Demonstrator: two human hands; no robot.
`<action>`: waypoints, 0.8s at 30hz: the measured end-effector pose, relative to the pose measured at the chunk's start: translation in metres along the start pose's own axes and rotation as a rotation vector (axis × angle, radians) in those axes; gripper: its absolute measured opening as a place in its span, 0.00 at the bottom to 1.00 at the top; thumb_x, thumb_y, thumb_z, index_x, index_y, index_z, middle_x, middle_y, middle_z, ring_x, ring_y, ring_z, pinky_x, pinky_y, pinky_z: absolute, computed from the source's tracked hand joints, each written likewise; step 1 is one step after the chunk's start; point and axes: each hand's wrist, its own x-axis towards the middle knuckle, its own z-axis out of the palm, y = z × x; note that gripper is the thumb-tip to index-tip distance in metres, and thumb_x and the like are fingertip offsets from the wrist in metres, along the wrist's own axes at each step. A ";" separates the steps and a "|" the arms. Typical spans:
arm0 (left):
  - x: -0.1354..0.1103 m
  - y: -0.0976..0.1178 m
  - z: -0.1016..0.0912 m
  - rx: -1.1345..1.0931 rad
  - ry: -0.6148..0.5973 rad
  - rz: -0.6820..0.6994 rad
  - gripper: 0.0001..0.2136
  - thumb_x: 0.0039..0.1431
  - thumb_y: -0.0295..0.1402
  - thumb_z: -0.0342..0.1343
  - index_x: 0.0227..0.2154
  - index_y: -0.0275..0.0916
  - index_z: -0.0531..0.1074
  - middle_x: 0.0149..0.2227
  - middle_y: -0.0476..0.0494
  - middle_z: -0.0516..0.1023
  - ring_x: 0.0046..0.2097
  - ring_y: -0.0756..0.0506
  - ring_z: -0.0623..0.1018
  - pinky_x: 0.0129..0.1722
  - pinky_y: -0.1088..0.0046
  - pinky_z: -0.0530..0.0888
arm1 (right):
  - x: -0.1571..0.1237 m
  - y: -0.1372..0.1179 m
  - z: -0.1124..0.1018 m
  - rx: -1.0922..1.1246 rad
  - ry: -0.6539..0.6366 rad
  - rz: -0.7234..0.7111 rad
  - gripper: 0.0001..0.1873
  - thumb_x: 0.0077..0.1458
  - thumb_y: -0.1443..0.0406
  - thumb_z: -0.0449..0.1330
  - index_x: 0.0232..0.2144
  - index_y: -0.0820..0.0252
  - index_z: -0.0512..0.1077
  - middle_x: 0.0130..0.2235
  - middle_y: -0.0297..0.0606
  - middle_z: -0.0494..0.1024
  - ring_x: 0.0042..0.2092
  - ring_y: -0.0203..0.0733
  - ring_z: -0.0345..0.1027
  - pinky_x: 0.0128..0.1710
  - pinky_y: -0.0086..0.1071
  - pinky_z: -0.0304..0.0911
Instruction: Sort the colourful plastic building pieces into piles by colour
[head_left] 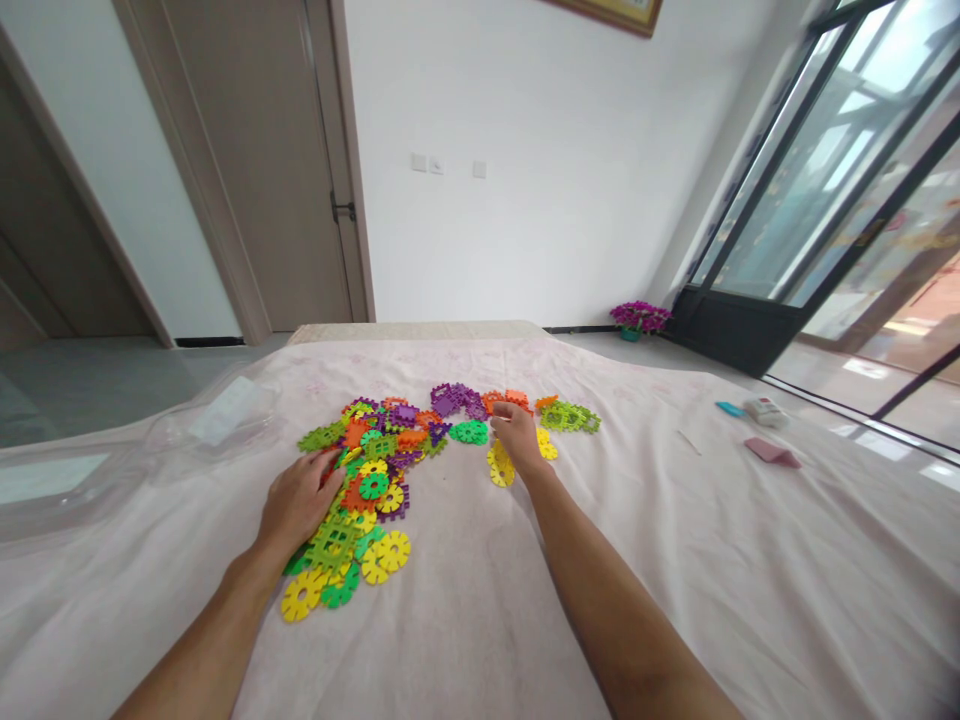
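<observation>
A spread of flat plastic interlocking pieces (pixel 390 440) in yellow, green, orange and purple lies on a pale pink cloth (pixel 480 600). My left hand (pixel 300 500) rests on the left part of the pile, fingers curled down over green and orange pieces. My right hand (pixel 516 435) reaches into the right part of the pile, fingers bent on the pieces beside yellow round pieces (pixel 501 468). What the right fingers grip is hidden. More yellow and green round pieces (pixel 345 575) lie close to my left forearm.
A clear plastic bag (pixel 217 415) lies at the left of the cloth. A small box (pixel 765 410), a teal piece (pixel 729 408) and a pink item (pixel 772 452) sit at the right. A door, a glass sliding door and a flower pot (pixel 639 320) stand beyond.
</observation>
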 end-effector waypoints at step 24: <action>0.001 -0.004 0.006 0.001 0.022 0.005 0.25 0.68 0.46 0.40 0.58 0.40 0.70 0.59 0.39 0.73 0.59 0.40 0.72 0.60 0.61 0.67 | 0.047 0.038 -0.067 -0.714 0.239 0.218 0.31 0.52 0.69 0.56 0.60 0.60 0.71 0.54 0.52 0.77 0.55 0.53 0.72 0.52 0.38 0.66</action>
